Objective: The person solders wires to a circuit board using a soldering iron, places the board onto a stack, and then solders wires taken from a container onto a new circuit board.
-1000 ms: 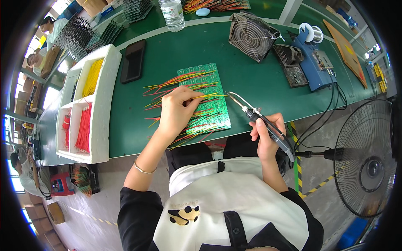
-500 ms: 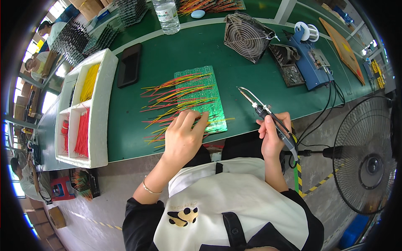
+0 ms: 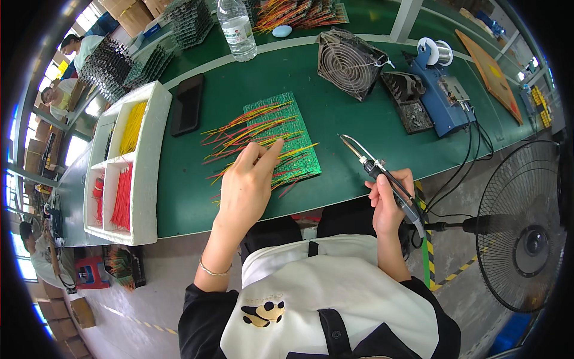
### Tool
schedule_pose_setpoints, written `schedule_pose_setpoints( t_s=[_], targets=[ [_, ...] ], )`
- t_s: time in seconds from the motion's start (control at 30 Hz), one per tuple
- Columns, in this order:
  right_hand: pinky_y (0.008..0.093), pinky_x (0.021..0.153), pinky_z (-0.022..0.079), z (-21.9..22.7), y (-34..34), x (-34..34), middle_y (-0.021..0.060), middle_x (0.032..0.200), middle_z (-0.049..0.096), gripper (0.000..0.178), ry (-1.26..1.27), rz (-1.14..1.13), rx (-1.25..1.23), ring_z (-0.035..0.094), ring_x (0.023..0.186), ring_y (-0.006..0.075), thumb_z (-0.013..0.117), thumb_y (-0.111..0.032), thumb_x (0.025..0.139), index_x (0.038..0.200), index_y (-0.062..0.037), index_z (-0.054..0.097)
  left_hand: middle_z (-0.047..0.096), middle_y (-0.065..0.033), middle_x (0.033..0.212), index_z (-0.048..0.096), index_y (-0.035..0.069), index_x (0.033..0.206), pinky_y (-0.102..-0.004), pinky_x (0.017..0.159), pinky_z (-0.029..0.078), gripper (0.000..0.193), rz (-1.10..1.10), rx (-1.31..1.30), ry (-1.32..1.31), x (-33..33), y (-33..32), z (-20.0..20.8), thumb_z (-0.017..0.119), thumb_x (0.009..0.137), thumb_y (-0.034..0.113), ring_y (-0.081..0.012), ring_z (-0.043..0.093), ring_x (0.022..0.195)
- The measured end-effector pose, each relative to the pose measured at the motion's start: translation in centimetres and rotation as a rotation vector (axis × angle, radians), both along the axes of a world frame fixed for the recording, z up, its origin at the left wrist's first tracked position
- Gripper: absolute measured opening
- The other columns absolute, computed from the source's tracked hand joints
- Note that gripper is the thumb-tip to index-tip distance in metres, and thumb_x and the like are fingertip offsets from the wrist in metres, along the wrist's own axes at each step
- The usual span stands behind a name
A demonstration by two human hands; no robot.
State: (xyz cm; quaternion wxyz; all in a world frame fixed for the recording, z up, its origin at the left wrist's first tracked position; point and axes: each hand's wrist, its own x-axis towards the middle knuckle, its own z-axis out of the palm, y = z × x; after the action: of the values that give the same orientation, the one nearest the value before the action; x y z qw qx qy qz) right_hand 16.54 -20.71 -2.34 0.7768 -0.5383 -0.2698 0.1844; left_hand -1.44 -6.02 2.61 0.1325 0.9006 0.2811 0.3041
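A green circuit board [image 3: 306, 157] lies near the table's front edge, with rows of red and yellow wires [image 3: 239, 127] running across it and out past its left side. My left hand [image 3: 246, 186] is over the board's lower left part, its fingers pinched together. A yellow wire [image 3: 302, 149] sticks out to the right from those fingertips; their exact grip is partly hidden by the hand. To the right of the board, my right hand [image 3: 391, 200] grips a soldering iron [image 3: 382, 173]. The iron's tip points up and left, apart from the board.
A white foam box [image 3: 152, 179] with yellow and red wires stands left, beside a black phone [image 3: 188, 105]. Farther back are a water bottle [image 3: 238, 33], a small fan [image 3: 350, 63] and a blue soldering station [image 3: 442, 96] with a solder spool [image 3: 442, 52]. A large fan [image 3: 526, 233] stands right.
My left hand has moved up and left with the yellow wire, across the board. The board has shifted slightly away and shows less glare. My right hand still holds the soldering iron in nearly the same place.
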Motion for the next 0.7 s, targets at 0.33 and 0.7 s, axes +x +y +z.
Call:
schedule_pose_setpoints(
  t_s=[0.33, 0.7],
  targets=[
    [0.0194, 0.051, 0.045, -0.5, 0.0, 0.1, 0.0039, 0.06, 0.054, 0.018, -0.051, 0.027, -0.028, 0.052, 0.05, 0.0067, 0.062, -0.009, 0.081, 0.083, -0.0007, 0.046, 0.053, -0.0103, 0.063, 0.052, 0.001, 0.096, -0.0349, 0.052, 0.041, 0.014, 0.004, -0.002, -0.02, -0.2, 1.0, -1.7, 0.054, 0.082, 0.003, -0.0268, 0.054, 0.058],
    [0.0239, 0.057, 0.051, 0.3, 0.9, -0.9, 0.0025, 0.053, 0.047, 0.016, -0.081, 0.078, -0.064, 0.04, 0.042, 0.0038, 0.058, -0.008, 0.082, 0.08, -0.0023, 0.043, 0.048, -0.008, 0.079, 0.065, 0.004, 0.098, -0.0302, 0.051, 0.041, 0.029, -0.004, 0.022, -0.033, 0.1, 0.5, -1.4, 0.059, 0.072, -0.006, -0.017, 0.048, 0.057]
  ],
)
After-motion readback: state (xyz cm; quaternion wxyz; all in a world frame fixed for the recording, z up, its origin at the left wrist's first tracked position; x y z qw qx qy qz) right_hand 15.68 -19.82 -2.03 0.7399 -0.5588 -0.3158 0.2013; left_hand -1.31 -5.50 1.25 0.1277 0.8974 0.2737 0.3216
